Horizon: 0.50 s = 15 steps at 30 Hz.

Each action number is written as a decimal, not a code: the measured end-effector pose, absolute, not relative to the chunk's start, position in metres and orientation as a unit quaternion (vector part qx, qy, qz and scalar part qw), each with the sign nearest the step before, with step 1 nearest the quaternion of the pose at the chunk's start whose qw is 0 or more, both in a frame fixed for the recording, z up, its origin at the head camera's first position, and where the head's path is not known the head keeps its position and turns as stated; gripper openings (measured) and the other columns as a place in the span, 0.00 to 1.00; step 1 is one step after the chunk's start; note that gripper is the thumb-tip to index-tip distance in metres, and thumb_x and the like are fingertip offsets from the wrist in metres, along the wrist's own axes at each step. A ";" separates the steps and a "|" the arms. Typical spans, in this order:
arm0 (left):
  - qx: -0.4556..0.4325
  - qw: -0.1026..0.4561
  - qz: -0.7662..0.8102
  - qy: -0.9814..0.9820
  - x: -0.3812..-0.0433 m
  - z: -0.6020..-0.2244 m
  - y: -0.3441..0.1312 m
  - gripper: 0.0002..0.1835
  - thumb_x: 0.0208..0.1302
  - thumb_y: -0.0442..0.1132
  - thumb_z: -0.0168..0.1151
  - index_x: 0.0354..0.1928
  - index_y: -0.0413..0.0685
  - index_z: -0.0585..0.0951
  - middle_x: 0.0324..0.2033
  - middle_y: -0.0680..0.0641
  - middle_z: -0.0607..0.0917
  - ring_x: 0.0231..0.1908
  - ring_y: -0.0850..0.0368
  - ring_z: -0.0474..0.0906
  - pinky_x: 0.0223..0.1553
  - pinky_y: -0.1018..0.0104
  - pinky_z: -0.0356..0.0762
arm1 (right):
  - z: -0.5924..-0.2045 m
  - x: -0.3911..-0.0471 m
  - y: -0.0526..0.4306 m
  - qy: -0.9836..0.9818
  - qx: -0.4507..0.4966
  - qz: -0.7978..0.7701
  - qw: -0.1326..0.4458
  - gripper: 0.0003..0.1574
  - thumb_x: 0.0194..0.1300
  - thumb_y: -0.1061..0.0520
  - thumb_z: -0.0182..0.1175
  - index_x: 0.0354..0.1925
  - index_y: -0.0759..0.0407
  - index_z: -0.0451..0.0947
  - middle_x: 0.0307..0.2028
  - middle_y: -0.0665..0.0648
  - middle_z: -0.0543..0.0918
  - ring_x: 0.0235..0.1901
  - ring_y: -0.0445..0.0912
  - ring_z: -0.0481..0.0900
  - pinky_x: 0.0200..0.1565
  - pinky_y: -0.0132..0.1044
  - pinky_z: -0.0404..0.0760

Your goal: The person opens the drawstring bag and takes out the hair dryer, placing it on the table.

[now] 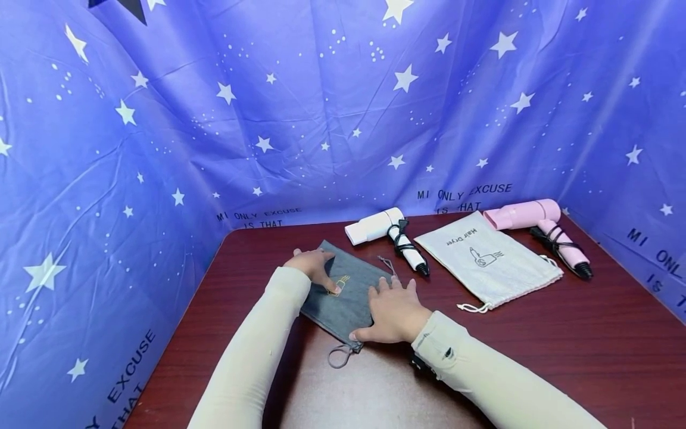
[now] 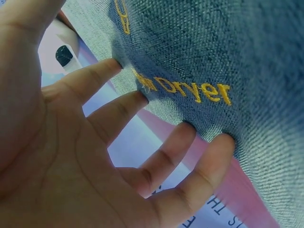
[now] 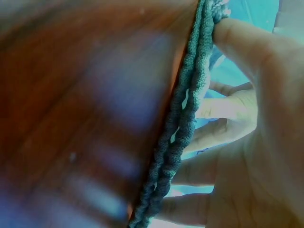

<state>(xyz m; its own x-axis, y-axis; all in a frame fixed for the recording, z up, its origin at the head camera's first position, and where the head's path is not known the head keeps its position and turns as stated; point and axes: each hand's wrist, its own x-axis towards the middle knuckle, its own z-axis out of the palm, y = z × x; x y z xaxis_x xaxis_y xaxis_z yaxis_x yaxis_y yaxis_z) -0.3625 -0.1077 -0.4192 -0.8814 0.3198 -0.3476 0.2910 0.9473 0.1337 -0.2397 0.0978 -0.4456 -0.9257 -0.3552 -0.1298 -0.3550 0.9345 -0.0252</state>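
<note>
A dark grey drawstring bag (image 1: pixel 360 283) with a yellow hair dryer motif lies flat on the table. My left hand (image 1: pixel 315 266) rests on its far left end, with the thumb across the motif. In the left wrist view, the spread fingertips (image 2: pixel 184 130) touch the cloth beside the yellow lettering. At the opposite end, my right hand (image 1: pixel 395 311) lies spread along the gathered opening, its thumb near a cord loop (image 1: pixel 339 356). The right wrist view shows the bag's ruffled double edge (image 3: pixel 178 128) upright beside the palm.
Behind the bag lies a white hair dryer (image 1: pixel 377 226), its cord wound round the handle. To the right are a white drawstring bag (image 1: pixel 498 268) printed "Hair Dryer" and a pink hair dryer (image 1: pixel 527 213). Blue star-patterned curtains (image 1: pixel 321 119) surround the dark red table (image 1: pixel 605 345).
</note>
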 end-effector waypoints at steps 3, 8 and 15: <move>0.155 0.190 0.034 0.969 -0.363 -0.420 -0.105 0.57 0.52 0.66 0.77 0.81 0.60 0.61 0.80 0.43 0.61 0.79 0.46 0.57 0.77 0.35 0.46 | -0.446 -0.238 0.100 0.982 -0.180 -0.002 0.059 0.76 0.50 0.08 0.53 0.73 0.64 0.68 0.73 0.73 0.67 0.74 0.74 0.61 0.65 0.81 0.58; 0.157 0.187 0.031 0.969 -0.365 -0.421 -0.100 0.57 0.51 0.67 0.78 0.81 0.61 0.61 0.80 0.43 0.60 0.79 0.46 0.57 0.77 0.37 0.48 | -0.446 -0.238 0.105 0.984 -0.173 -0.003 0.052 0.76 0.50 0.08 0.53 0.73 0.64 0.69 0.73 0.73 0.66 0.74 0.74 0.60 0.65 0.81 0.57; 0.163 0.185 0.038 0.968 -0.366 -0.420 -0.091 0.57 0.51 0.66 0.78 0.80 0.60 0.62 0.80 0.43 0.61 0.79 0.46 0.56 0.77 0.37 0.48 | -0.448 -0.238 0.112 0.984 -0.170 0.005 0.049 0.76 0.50 0.07 0.53 0.72 0.63 0.70 0.73 0.73 0.68 0.73 0.74 0.62 0.64 0.81 0.58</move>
